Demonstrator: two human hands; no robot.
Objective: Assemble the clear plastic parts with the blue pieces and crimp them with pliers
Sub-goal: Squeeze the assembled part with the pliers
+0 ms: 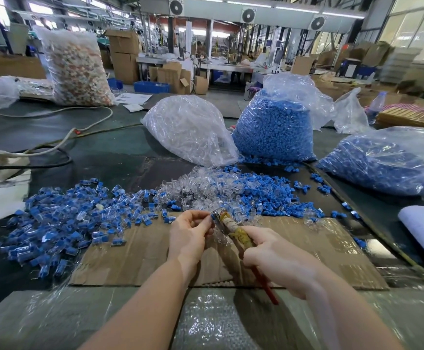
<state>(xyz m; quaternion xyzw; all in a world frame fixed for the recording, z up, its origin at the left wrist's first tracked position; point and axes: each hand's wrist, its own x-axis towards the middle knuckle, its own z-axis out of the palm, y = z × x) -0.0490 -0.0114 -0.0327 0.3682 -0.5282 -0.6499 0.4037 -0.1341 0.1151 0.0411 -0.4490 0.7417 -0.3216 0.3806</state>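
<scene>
The left hand point(190, 231) pinches a small blue and clear part point(209, 219) between curled fingers, holding it at the nose of the pliers point(233, 229). The right hand point(274, 258) grips the pliers' handles, fingers wrapped tight round them. Both hands hover over a sheet of cardboard point(140, 256) on the counter point(110, 145). To the left lies a heap of joined blue-and-clear parts point(62, 223); just beyond the hands, loose clear parts point(201, 188) and loose blue pieces point(264, 195) are mixed. Behind stand 1 bag of clear parts point(190, 127) and 2 bags of blue pieces point(276, 127).
</scene>
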